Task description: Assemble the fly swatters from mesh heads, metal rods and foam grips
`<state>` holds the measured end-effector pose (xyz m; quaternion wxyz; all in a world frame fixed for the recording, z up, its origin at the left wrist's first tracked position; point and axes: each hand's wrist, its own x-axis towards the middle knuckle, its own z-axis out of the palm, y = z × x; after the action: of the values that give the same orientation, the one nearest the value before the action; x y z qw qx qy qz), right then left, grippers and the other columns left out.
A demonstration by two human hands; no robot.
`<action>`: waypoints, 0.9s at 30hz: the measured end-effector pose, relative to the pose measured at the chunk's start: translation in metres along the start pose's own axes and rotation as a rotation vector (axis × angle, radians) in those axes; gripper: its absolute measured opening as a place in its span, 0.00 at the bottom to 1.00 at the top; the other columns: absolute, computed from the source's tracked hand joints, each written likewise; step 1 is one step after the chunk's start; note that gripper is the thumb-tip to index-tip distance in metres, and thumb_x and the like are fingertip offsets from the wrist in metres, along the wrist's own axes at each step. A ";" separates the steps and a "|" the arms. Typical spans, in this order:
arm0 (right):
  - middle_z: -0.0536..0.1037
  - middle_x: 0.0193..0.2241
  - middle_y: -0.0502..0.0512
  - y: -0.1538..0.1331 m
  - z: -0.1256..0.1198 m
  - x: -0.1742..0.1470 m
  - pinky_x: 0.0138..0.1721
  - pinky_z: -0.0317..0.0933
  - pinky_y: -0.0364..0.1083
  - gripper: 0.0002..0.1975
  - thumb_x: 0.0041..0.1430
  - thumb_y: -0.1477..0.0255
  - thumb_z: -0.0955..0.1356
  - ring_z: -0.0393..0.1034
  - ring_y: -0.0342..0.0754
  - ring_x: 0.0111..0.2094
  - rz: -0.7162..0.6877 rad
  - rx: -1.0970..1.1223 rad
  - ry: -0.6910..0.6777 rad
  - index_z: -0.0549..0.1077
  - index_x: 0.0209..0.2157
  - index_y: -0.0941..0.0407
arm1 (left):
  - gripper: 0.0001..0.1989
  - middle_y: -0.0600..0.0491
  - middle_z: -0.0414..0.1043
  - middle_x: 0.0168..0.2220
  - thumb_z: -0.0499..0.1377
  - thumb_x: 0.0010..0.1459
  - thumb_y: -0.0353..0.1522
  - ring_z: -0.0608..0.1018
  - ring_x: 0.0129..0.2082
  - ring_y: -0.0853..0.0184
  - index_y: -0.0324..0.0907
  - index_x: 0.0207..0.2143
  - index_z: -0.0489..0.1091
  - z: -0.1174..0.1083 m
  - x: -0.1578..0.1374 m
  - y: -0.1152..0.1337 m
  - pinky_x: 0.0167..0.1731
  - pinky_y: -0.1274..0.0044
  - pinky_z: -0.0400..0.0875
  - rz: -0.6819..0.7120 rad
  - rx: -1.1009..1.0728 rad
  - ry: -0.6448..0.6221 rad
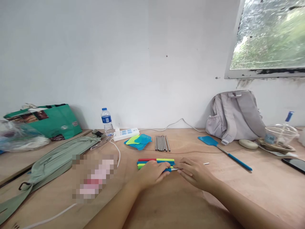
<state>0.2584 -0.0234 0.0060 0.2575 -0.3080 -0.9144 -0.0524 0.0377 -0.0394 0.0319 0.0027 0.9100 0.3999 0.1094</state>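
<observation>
At the middle of the table my left hand (151,173) is closed on a blue handle (167,170). My right hand (196,173) pinches a thin metal tube (176,169), one end of which meets the handle's open end; its far end pokes out past my knuckles. Whether the tube sits inside the handle I cannot tell. Just beyond my fingers lie several coloured handles, among them a red one (147,160) and a yellow-green one (165,160), partly hidden by my left hand. Farther back, several metal tubes (162,143) lie side by side, with blue and yellow-green swatter heads (140,141) stacked left of them.
A blue fly swatter (228,155) lies at the right, before a grey backpack (234,117). A phone (294,164) and plastic cup (281,135) are farther right. A power strip (126,134), water bottle (107,122), green cloth (62,159) and green bag (54,122) stand left.
</observation>
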 end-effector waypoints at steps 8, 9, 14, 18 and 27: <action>0.74 0.35 0.53 -0.009 0.000 0.001 0.32 0.60 0.43 0.11 0.57 0.71 0.59 0.69 0.46 0.34 0.099 0.105 -0.069 0.66 0.42 0.53 | 0.08 0.56 0.74 0.36 0.56 0.51 0.35 0.74 0.35 0.68 0.46 0.35 0.71 0.012 0.004 0.004 0.34 0.79 0.64 -0.037 -0.233 0.282; 0.74 0.36 0.53 -0.011 0.001 0.000 0.32 0.60 0.43 0.12 0.56 0.72 0.60 0.69 0.46 0.34 0.109 0.121 -0.070 0.65 0.42 0.53 | 0.08 0.55 0.74 0.35 0.56 0.51 0.34 0.74 0.35 0.68 0.45 0.35 0.71 0.014 0.004 0.005 0.34 0.79 0.65 -0.036 -0.269 0.297; 0.71 0.37 0.55 -0.008 0.003 0.002 0.34 0.61 0.43 0.15 0.48 0.80 0.60 0.67 0.46 0.36 0.110 0.201 -0.026 0.65 0.40 0.56 | 0.09 0.53 0.73 0.33 0.56 0.47 0.27 0.73 0.33 0.68 0.41 0.33 0.71 0.016 0.004 0.003 0.34 0.79 0.66 -0.034 -0.350 0.377; 0.71 0.32 0.54 0.005 -0.003 0.005 0.32 0.60 0.42 0.09 0.52 0.77 0.60 0.66 0.45 0.33 0.175 0.173 -0.005 0.67 0.35 0.55 | 0.07 0.53 0.73 0.31 0.57 0.47 0.28 0.73 0.32 0.68 0.41 0.32 0.70 0.015 0.004 -0.008 0.34 0.78 0.66 -0.064 -0.367 0.441; 0.73 0.30 0.53 0.017 -0.012 0.004 0.28 0.54 0.42 0.13 0.61 0.64 0.55 0.67 0.46 0.29 0.191 -0.046 -0.157 0.67 0.36 0.53 | 0.07 0.55 0.73 0.30 0.55 0.51 0.34 0.73 0.30 0.70 0.41 0.31 0.69 0.014 0.003 -0.011 0.32 0.79 0.65 -0.152 -0.459 0.353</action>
<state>0.2712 -0.0104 0.0168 0.1818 -0.4025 -0.8969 -0.0242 0.0349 -0.0284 0.0181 0.1468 0.8201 0.4258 0.3530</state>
